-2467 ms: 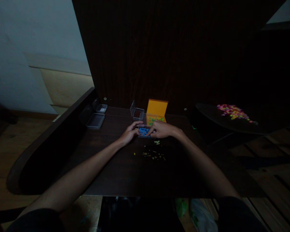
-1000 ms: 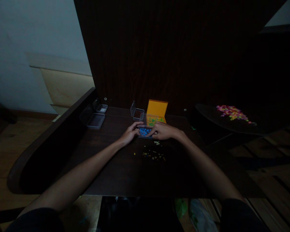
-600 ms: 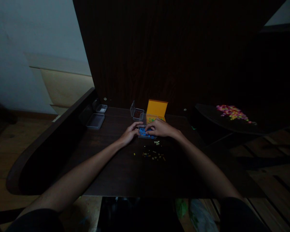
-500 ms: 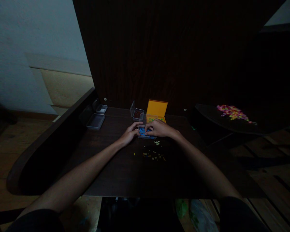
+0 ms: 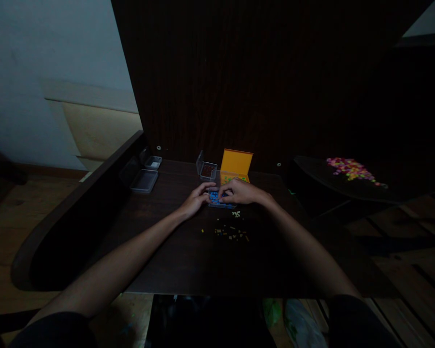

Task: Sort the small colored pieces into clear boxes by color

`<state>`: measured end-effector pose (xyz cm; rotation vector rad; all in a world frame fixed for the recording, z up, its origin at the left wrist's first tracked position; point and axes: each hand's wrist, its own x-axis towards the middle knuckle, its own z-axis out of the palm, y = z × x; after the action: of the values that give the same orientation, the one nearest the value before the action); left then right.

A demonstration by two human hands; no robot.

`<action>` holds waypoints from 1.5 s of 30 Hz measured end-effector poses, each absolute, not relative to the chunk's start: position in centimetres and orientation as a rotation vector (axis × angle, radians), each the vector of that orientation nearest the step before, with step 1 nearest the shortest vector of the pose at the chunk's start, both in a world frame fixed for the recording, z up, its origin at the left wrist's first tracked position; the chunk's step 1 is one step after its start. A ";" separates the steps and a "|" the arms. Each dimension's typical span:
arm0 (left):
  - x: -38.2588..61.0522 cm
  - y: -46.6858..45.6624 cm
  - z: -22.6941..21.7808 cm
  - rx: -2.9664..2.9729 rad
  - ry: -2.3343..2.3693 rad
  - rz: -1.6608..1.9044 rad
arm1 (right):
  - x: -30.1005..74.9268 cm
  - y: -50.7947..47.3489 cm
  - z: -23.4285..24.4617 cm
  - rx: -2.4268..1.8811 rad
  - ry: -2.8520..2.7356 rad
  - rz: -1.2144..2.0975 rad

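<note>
A small clear box of blue beads [image 5: 215, 197] lies on the dark wooden table [image 5: 188, 251]. My left hand [image 5: 196, 198] holds its left side, fingers curled around the edge. My right hand [image 5: 239, 191] rests over its right part, fingers bent down onto the box; what the fingertips hold, if anything, is hidden. Just behind stands an open yellow box [image 5: 235, 166] with green beads in it. A scatter of tiny yellow and green beads [image 5: 230, 232] lies on the table in front of my hands.
A small clear box with dark red contents [image 5: 206, 169] stands open beside the yellow box. Two clear lidded boxes [image 5: 144, 180] sit at the table's left rim. A dark round surface at right carries a heap of pink and yellow beads [image 5: 351, 169]. The room is dim.
My right hand has slid a little left and farther over the blue bead box, covering more of it and the yellow box's front. My left hand has stayed in place.
</note>
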<state>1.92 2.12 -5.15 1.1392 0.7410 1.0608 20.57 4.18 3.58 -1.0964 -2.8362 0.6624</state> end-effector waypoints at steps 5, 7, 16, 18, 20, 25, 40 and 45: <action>1.9 2.2 -5.3 1.149 0.720 1.054 | 20.7 3.8 3.9 -1.116 -2.869 0.666; 1.9 2.2 -5.3 1.147 0.718 1.050 | 20.5 3.6 4.0 -1.128 -2.891 0.652; 1.8 2.2 -5.2 1.161 0.727 1.057 | 20.5 2.7 4.5 -1.105 -2.837 0.662; 1.8 2.2 -5.2 1.150 0.721 1.056 | 20.4 1.9 4.7 -1.059 -2.824 0.681; 1.9 2.1 -5.2 1.137 0.719 1.057 | 20.3 0.8 4.8 -0.969 -2.877 0.707; 1.9 2.1 -5.1 1.128 0.732 1.057 | 20.1 -1.9 3.8 -0.824 -3.059 0.650; 1.9 2.2 -5.3 1.125 0.729 1.059 | 20.7 -4.0 2.6 -0.894 -3.022 0.453; 1.9 2.3 -5.5 1.132 0.730 1.060 | 21.2 -1.8 4.6 -0.947 -2.800 0.573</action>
<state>1.86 2.32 -5.47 1.1321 0.7301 1.0603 21.17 -1.76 4.57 -0.9474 -2.7998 0.5735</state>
